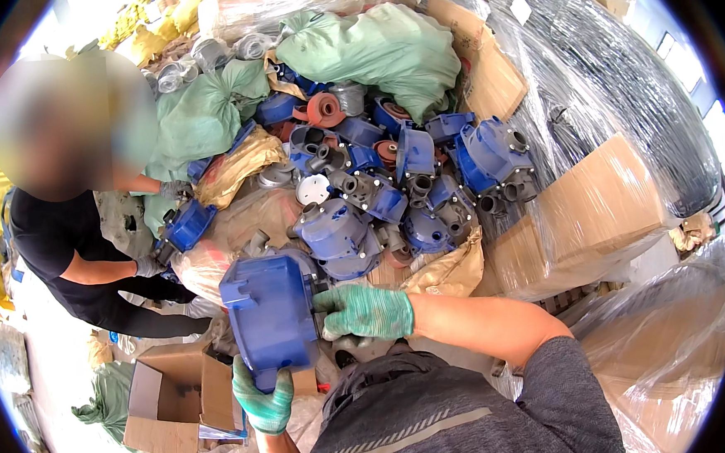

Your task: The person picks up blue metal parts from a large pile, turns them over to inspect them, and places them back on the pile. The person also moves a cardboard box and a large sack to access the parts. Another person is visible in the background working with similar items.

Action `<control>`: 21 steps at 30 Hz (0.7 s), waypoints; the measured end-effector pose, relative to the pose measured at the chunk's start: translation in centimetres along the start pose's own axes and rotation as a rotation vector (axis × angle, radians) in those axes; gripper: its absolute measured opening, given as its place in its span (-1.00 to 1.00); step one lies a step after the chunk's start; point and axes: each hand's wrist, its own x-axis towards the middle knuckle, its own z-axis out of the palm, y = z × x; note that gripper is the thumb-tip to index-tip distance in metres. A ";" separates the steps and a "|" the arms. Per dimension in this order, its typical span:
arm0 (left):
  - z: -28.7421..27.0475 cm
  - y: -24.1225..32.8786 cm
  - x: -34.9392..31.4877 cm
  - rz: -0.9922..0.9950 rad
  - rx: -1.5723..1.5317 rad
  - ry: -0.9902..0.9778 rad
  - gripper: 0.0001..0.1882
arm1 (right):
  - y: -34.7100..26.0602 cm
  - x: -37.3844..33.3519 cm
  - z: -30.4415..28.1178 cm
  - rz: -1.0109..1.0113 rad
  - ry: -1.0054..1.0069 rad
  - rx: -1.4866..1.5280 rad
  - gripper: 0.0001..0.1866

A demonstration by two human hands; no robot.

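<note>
Between my two green-gloved hands is a large blue plastic housing [264, 311], boxy with rounded corners, raised in front of my body. My left hand [263, 399] grips its lower edge, thumb over the near side. At its right side my right hand [366, 311] is closed on the edge, with some fingers hidden. Just beyond lies a heap of similar housings, among them a round blue housing with a grey fitting [334, 232]. A white disc [313, 190] and a red ring-shaped part [322, 110] are also in the pile.
At the left a co-worker in black [65, 245] holds another blue housing [188, 225] with gloved hands. An open cardboard box [174, 396] stands at the lower left. Green sacks [377, 51] lie behind the heap. Film-wrapped cartons [577, 213] border the right.
</note>
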 end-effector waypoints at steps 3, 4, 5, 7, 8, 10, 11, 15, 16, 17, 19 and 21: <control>-0.5 -0.3 0.4 0.012 -0.107 0.068 -0.46 | 0.3 1.2 1.0 -0.177 0.027 -0.143 -0.91; -0.9 -1.0 0.4 -0.003 -0.145 0.087 -0.44 | 0.5 1.8 1.4 -0.305 0.077 -0.331 -0.92; -1.1 -1.4 0.4 -0.018 -0.183 0.107 -0.43 | 0.6 2.3 1.7 -0.432 0.127 -0.519 -0.93; -1.8 -1.4 0.5 -0.018 -0.167 0.127 -0.38 | -0.2 2.6 2.6 -0.388 0.095 -0.528 -0.95; -2.4 -1.8 0.3 -0.009 -0.161 0.125 -0.38 | 0.4 3.1 2.5 -0.482 0.081 -0.623 -0.94; -3.1 -1.8 0.5 0.002 -0.150 0.097 -0.39 | 0.5 4.0 2.1 -0.621 0.122 -1.028 -0.87; -3.5 -1.7 0.4 -0.027 -0.149 0.091 -0.36 | 0.5 4.4 2.1 -0.710 0.121 -1.131 -0.83; -4.6 -2.5 0.8 -0.059 -0.153 0.108 -0.35 | 0.4 6.4 1.8 -0.940 0.076 -1.399 -0.65; -4.8 -2.7 0.8 -0.066 -0.174 0.118 -0.35 | 0.4 7.0 1.6 -0.950 0.052 -1.422 -0.65; -4.9 -2.8 0.8 -0.074 -0.195 0.127 -0.35 | 0.5 7.5 1.5 -0.960 0.029 -1.446 -0.65; -5.0 -2.6 1.0 -0.090 -0.185 0.127 -0.34 | 0.7 8.1 1.4 -0.951 0.003 -1.457 -0.63; -5.1 -2.2 1.2 -0.075 -0.188 0.136 -0.32 | 0.0 8.5 1.3 -0.911 -0.029 -1.480 -0.62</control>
